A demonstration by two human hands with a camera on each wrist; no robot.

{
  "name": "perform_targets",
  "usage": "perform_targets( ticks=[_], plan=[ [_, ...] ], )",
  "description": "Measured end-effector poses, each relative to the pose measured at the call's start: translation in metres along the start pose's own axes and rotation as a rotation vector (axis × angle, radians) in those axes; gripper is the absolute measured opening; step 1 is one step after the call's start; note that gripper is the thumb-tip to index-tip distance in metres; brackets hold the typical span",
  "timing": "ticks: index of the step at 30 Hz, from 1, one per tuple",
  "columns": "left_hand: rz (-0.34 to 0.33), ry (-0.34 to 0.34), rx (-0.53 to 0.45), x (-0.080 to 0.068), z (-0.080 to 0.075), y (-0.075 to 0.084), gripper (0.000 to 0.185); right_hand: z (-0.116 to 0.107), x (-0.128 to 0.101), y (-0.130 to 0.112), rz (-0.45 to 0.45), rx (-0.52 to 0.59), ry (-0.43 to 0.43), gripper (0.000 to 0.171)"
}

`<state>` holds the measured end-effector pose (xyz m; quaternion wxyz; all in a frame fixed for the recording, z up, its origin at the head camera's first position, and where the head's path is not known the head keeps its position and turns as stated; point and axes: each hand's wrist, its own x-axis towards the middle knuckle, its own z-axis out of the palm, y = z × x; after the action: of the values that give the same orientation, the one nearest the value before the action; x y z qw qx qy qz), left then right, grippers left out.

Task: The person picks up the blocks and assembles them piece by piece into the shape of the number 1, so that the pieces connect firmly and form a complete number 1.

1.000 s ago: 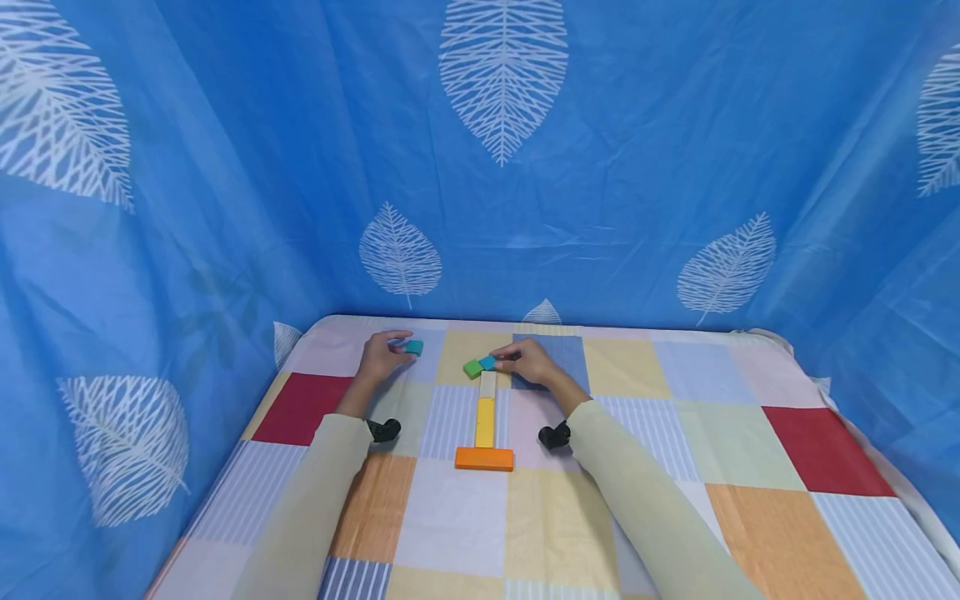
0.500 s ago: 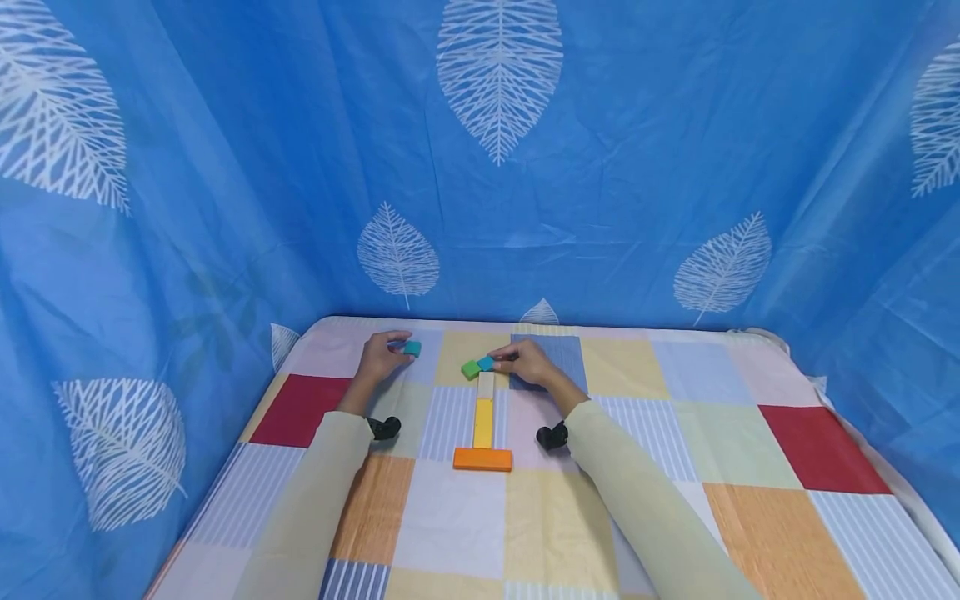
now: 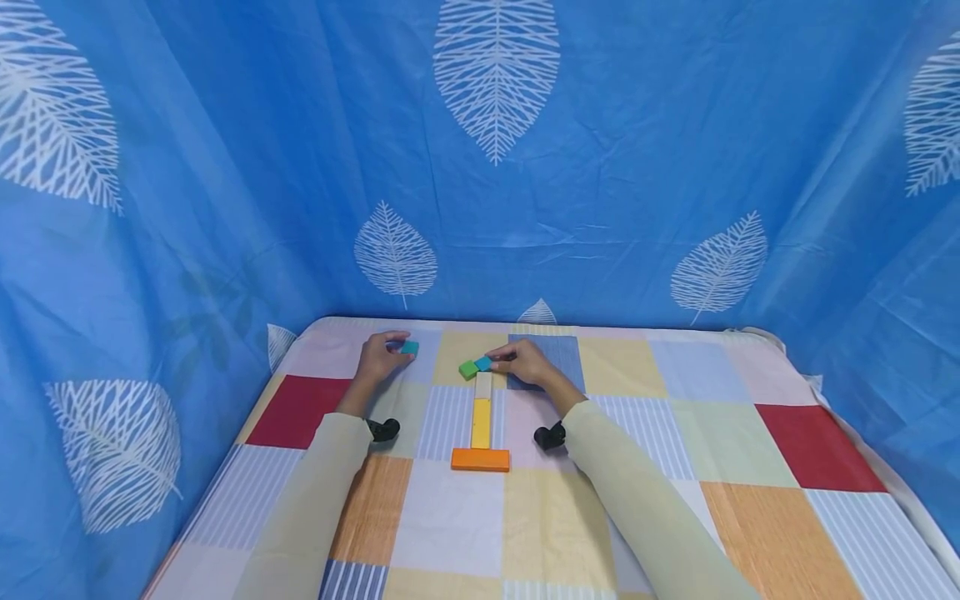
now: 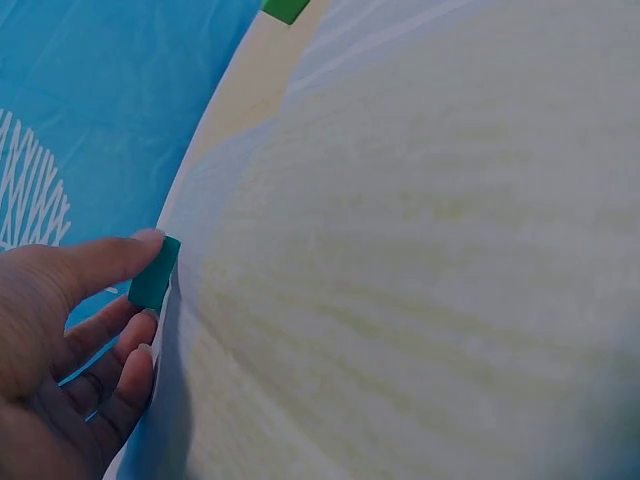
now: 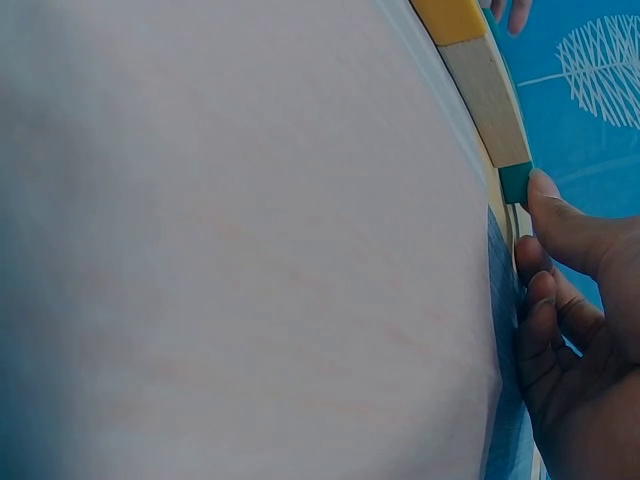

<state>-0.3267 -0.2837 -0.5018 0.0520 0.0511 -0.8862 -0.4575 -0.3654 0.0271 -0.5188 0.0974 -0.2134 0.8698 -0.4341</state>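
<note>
My left hand (image 3: 378, 358) pinches a small teal block (image 3: 409, 348) between thumb and fingers at the far left of the table. The left wrist view shows that teal block (image 4: 155, 273) under the thumb. My right hand (image 3: 527, 365) pinches a small blue block (image 3: 483, 364). This blue block sits beside a green block (image 3: 468, 369) at the far end of a pale wooden block (image 3: 483, 385). A yellow block (image 3: 481, 423) continues the line toward me, ending at an orange block (image 3: 480, 460) laid crosswise. The right wrist view shows the pale block (image 5: 487, 100) beside my thumb.
A patchwork cloth (image 3: 450, 508) covers the table. Blue curtains (image 3: 585, 183) with white leaf prints hang behind and on both sides. Small black devices (image 3: 385, 430) are worn at both wrists.
In the head view everything has slid slightly left together. Both hands keep their grips, and the blocks hold the same places relative to one another.
</note>
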Motion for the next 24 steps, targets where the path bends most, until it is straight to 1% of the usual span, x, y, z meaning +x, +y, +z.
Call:
perform_targets(
  ticks=[7,14,17,20,24],
  plan=[
    [0.031,0.012,0.041,0.0008,0.0030,-0.0018,0.042,0.0005,0.0005,-0.0005,0.004,0.008,-0.001,0.026],
    [0.017,0.033,0.062,0.0009,0.0038,-0.0007,0.038,-0.0002,0.0014,-0.0028,-0.003,0.005,0.000,0.027],
    [0.021,0.037,0.061,0.0020,0.0046,-0.0019,0.037,0.0004,0.0025,-0.0020,0.000,0.004,0.004,0.027],
    [0.038,0.045,0.054,0.0025,0.0051,-0.0034,0.036,0.0006,0.0032,-0.0020,0.004,0.009,0.004,0.027],
    [0.086,0.054,0.046,0.0014,0.0051,-0.0049,0.034,0.0005,0.0034,-0.0027,0.006,0.009,0.006,0.026]
  ],
)
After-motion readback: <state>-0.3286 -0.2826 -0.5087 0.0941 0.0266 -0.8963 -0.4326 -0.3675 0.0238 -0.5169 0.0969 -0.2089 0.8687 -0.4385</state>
